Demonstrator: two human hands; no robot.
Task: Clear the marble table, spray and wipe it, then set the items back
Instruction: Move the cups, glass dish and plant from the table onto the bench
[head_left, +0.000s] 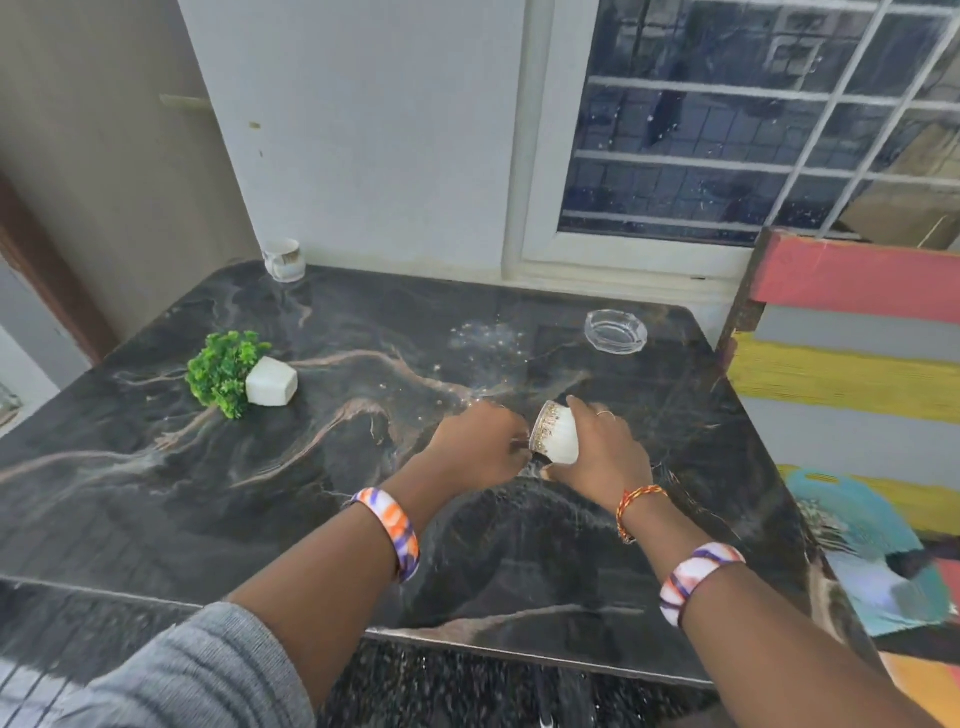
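Observation:
My right hand (602, 457) grips a white cup with gold trim (558, 434), tilted on its side just above the dark marble table (260, 493). My left hand (478, 447) is right beside the cup's mouth with fingers curled, pinching something small and dark that I cannot make out. A small green plant in a white pot (244, 376) lies tipped over at the left. A second white cup (284, 259) stands at the far left corner. A clear glass ashtray (616, 331) sits at the far right. Pale specks (488, 338) lie scattered on the far middle of the table.
A chair with pink, grey and yellow bands (841, 364) stands against the table's right side, with a teal bag (872, 545) on it. A wall and a barred window (727, 130) lie behind the table. The near table edge runs across the bottom.

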